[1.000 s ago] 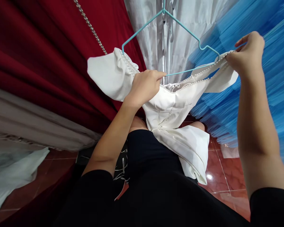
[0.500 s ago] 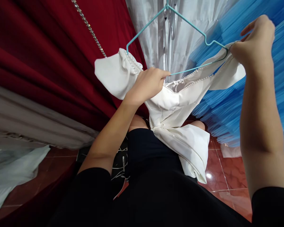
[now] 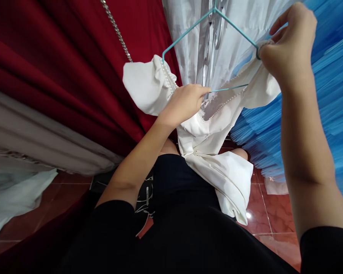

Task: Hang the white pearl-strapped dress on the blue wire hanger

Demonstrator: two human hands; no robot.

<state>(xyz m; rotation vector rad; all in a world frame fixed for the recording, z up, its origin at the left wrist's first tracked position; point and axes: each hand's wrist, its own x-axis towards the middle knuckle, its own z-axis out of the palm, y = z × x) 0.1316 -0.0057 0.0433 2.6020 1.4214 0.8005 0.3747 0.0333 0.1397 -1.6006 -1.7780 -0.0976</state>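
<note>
A white dress [image 3: 200, 131] with pearl trim along its neckline hangs on a thin turquoise hanger [image 3: 188, 30], its lower part draped over my lap. My left hand [image 3: 187, 101] is closed around the hanger's bottom bar, just above the bodice. At the upper right my right hand [image 3: 291, 42] pinches the dress strap at the hanger's right shoulder end. The strap covers that end of the hanger. On the other side, the left sleeve [image 3: 143, 87] sits over the hanger's left end.
Red fabric [image 3: 103, 64] hangs on the left with a glittering chain strap [image 3: 117, 32]. White fabric [image 3: 185, 42] hangs behind the hanger, blue tulle [image 3: 331, 91] at the right. Red tiles [image 3: 280, 205] cover the floor. A dark patterned item [image 3: 144, 190] lies beside my lap.
My right hand has moved left and up, bringing the strap over the hanger's right shoulder end, which showed bare before. My left hand keeps its grip on the bottom bar.
</note>
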